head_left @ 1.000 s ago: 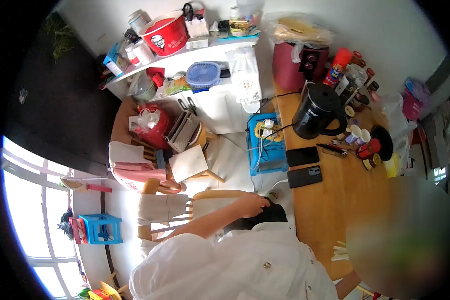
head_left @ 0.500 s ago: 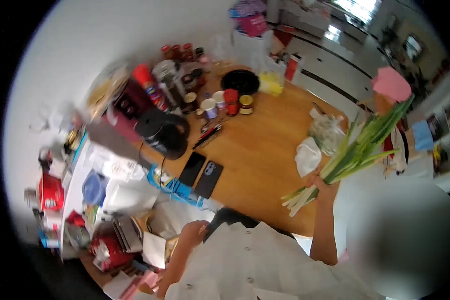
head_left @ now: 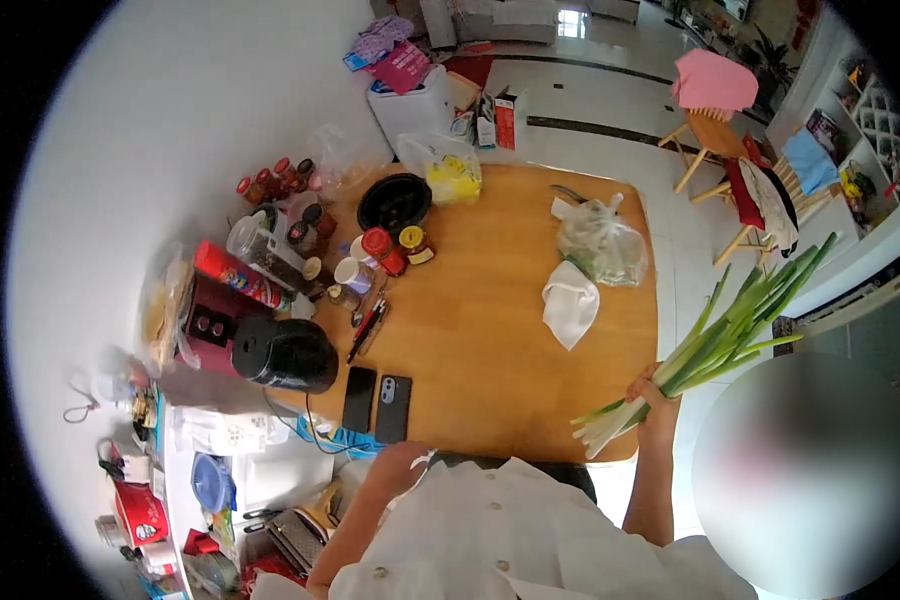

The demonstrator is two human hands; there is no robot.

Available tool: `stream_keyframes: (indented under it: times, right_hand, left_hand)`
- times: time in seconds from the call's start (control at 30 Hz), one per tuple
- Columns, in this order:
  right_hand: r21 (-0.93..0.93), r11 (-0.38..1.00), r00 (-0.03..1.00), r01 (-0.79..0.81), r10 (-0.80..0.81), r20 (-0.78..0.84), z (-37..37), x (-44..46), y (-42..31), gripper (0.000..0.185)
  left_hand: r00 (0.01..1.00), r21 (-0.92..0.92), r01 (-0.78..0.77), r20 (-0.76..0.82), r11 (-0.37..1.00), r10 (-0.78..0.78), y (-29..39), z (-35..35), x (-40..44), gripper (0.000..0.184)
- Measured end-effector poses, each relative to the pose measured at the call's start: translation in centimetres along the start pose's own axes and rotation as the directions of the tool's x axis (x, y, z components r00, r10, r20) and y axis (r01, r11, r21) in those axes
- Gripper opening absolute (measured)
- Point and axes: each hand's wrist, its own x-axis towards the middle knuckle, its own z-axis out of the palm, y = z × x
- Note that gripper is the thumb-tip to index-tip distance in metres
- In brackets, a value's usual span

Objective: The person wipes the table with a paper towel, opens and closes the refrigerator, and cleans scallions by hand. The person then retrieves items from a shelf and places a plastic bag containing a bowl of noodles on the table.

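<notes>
My right hand (head_left: 656, 394) is closed round the white stalks of a bunch of green onions (head_left: 725, 345), holding it over the table's front right corner. Their long green leaves point up and right, past the table's side. Low by the front edge of the table, my left hand (head_left: 400, 467) has its fingers curled. A small white bit shows at its fingertips, too small to name. Just beyond that hand lie two phones, one black (head_left: 360, 398) and one dark grey (head_left: 393, 407). A white cloth (head_left: 571, 306) and a knotted clear bag of greens (head_left: 602, 243) rest beyond the onions.
On the wooden table (head_left: 490, 330), a black kettle (head_left: 285, 353), jars, paper cups (head_left: 353, 274) and a black bowl (head_left: 394, 204) line the left side. A yellow-filled plastic bag (head_left: 453, 177) sits at the far edge. Chairs (head_left: 715, 135) stand beyond on the right.
My view has turned, so the table now appears squarer and further left. The right hand still grips the green onions. The left hand appears slightly lower and further right, near the table edge.
</notes>
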Motion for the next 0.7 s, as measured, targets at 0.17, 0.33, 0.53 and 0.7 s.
stream_keyframes:
  times: [0.17, 0.33, 0.53, 0.7]
  right_hand:
    - [0.007, 1.000, 1.000, -0.005, 0.006, -0.030, -0.2, 0.5, -0.1, 0.022]
    - [-0.047, 0.999, 0.997, -0.026, 0.023, -0.074, 1.3, 1.8, 0.1, 0.022]
    - [-0.055, 0.998, 0.988, 0.009, -0.017, -0.151, 4.7, 1.6, -0.2, 0.023]
    - [-0.148, 0.989, 0.962, 0.025, -0.064, -0.264, 7.4, 0.8, -1.1, 0.020]
  left_hand:
    - [0.993, 0.017, -0.074, 0.089, 0.997, 0.072, 0.0, -2.1, 2.7, 0.028]
    - [0.985, -0.051, -0.013, 0.171, 0.999, 0.022, -0.7, -4.3, 5.8, 0.027]
    - [0.968, -0.026, -0.214, 0.127, 0.976, 0.216, -6.2, -3.6, 11.5, 0.024]
    - [0.943, 0.071, -0.310, 0.147, 0.948, 0.298, -8.3, -2.4, 20.6, 0.034]
